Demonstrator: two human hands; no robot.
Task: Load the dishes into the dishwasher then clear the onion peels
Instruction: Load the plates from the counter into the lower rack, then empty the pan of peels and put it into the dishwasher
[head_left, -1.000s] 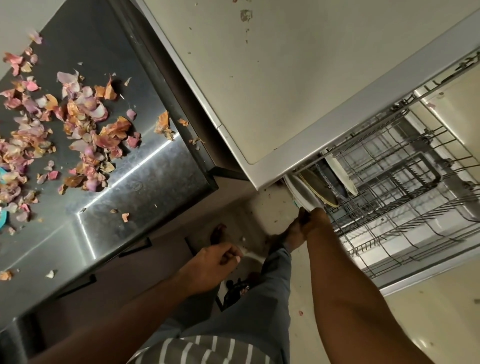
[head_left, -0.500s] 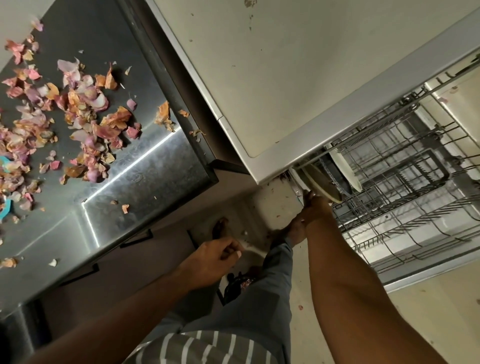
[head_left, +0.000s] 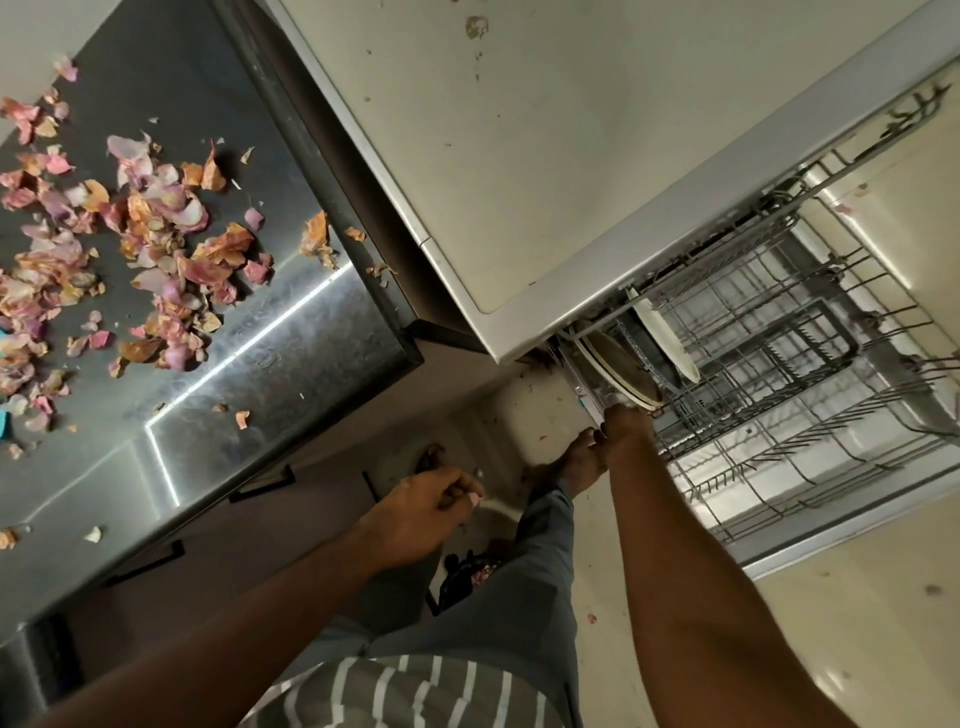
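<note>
While right hand (head_left: 626, 423) reaches dishwasher rack (head_left: 769, 364) w/ fingers hidden, can't tell; left hand (head_left: 423, 512) loosely curled, holds nothing.

Steel counter (head_left: 218, 374) at 9 o'clock, with a bright light streak reflected along its corner. Teal object (head_left: 6, 423) at the far 9 o'clock edge, mostly cut off (identity unclear). Speckled pale floor (head_left: 852, 639) from 4 to 5 o'clock. Grey trousers (head_left: 524, 587) and a striped garment (head_left: 405, 693) at 6 o'clock.
</note>
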